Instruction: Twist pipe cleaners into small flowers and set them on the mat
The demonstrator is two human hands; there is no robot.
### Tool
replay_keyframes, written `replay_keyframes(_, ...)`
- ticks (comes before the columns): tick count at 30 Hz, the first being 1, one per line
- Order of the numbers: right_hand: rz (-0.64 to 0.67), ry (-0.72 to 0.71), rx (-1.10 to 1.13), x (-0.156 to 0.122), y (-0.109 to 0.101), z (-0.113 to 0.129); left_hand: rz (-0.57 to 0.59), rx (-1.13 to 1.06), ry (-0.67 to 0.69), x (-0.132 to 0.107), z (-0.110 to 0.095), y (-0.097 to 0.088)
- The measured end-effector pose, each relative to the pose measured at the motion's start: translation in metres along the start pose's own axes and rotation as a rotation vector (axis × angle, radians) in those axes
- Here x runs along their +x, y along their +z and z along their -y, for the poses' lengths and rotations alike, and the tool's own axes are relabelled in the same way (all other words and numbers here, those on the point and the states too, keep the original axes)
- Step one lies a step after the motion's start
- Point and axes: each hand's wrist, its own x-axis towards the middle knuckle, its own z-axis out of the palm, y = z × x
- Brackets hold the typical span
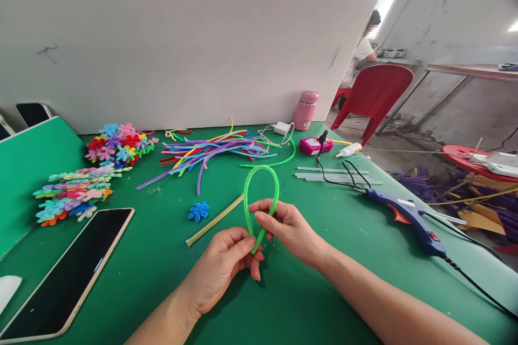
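Looks like the shaping step: bending a green fuzzy stem (245, 199) into a tall loop, ends brought together at its 6 o'clock. Sits mid-bench (157, 259), held between both hands, rounded top toward 12.

Next, probably calls for pinning the ends with left hand (230, 250) while adjusting or twisting with right hand (289, 229). Could kink if squeezed hard; could spring apart if let loose.

Reaches in from 7 o'clock on the left: fingers closed in a pinch on the stem's lower end, thumb on top, the rest curled beneath, some tips showing past at 5 o'clock. Reaches in from 4 o'clock on the right: thumb and index pinched across the loop's right strand, index tip poking through toward 9, other fingers folded below. Cannot tell grip force, nor any twist at the ends, partly hidden by the left fingers.

Around the loop: blue flower (198, 211) at 9 o'clock, pale yellowish strip (214, 220) at 8, loose coloured stems (226, 145) at 11, multicoloured flower pile (121, 144) at 10, clear glue sticks (324, 176) at 2, blue glue gun (407, 213) at 3, apart from both hands.
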Motion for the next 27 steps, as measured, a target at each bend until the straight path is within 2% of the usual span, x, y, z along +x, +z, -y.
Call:
replay_keyframes(8,-0.083,-0.041,-0.034,-0.002,-0.004,0.004,-0.046,-0.038,0.001,0.001,0.001,0.000)
replay_keyframes(18,-0.039,-0.058,-0.078,-0.004,-0.002,0.003,-0.028,0.015,-0.002,0.001,0.001,0.002)
replay_keyframes(21,-0.035,-0.044,-0.013,-0.004,-0.001,0.003,-0.038,0.019,0.015,0.001,0.002,0.002)
replay_keyframes(27,-0.009,-0.016,0.209,-0.002,0.011,-0.005,-0.171,-0.004,0.131,0.002,0.003,0.002)
